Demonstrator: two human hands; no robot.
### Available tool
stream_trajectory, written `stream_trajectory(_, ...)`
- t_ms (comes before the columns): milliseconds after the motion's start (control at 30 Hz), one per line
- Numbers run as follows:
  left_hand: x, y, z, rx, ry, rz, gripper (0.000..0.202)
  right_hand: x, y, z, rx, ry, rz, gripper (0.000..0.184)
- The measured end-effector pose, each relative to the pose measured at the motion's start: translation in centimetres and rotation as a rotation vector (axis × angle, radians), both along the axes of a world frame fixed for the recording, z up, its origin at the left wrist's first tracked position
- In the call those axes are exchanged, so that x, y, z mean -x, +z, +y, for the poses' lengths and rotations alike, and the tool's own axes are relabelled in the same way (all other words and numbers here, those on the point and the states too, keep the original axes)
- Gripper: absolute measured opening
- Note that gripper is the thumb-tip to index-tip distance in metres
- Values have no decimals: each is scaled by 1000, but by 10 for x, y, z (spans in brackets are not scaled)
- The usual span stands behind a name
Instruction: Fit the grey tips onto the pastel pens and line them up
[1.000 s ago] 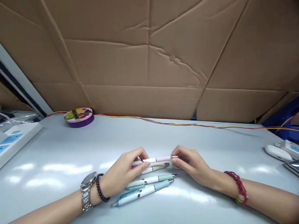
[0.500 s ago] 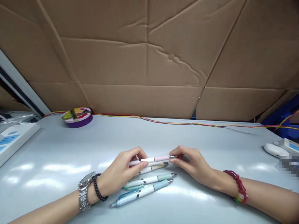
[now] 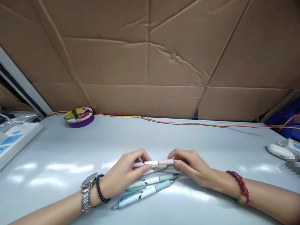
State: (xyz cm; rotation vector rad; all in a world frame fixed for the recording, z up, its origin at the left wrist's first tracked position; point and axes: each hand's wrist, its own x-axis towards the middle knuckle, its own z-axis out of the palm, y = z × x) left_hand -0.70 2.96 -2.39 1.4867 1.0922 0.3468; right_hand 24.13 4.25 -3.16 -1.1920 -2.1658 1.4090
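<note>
A pink and white pen (image 3: 165,162) is held nearly level between my two hands. My left hand (image 3: 131,169) pinches its white end with thumb and fingers. My right hand (image 3: 191,163) has its thumb and fingertips closed around the tip at the pink end. Just below lie three more pens side by side on the table: a beige and white pen (image 3: 160,168), partly hidden by my left hand and the pink one, a green and white pen (image 3: 159,179), and a blue and white pen (image 3: 148,194) nearest to me.
A round purple tin (image 3: 80,122) with a colourful lid stands at the back left. Red and yellow wires (image 3: 149,118) run along the table's back edge before a cardboard sheet (image 3: 117,64). Power strip (image 3: 16,146) at left; white mouse (image 3: 280,151) at right.
The view has shifted slightly. My right thumb and fingertips have moved in around the pink pen's tip. My left hand keeps its pinch, and the other pens lie as before.
</note>
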Motion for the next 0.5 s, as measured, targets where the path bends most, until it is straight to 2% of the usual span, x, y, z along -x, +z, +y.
stream_trajectory(33, 0, 0, 0, 1, 9, -2, 20, 0, 0, -1, 7, -19, 18, 21)
stream_trajectory(100, 0, 0, 0, 3, 21, -4, 23, 1, -1, -3, 11, -67, 70, 40)
stream_trajectory(133, 0, 0, 0, 5, 25, -7, 25, 1, -1, -4, 8, -91, 89, 40)
stream_trajectory(300, 0, -2, 1, 22, 27, -14, 26, 0, -2, -5, -40, -166, 69, 5)
stream_trajectory(500, -1, 0, 3, 36, 2, 5, 27, -1, -1, -1, 51, -118, 23, 20)
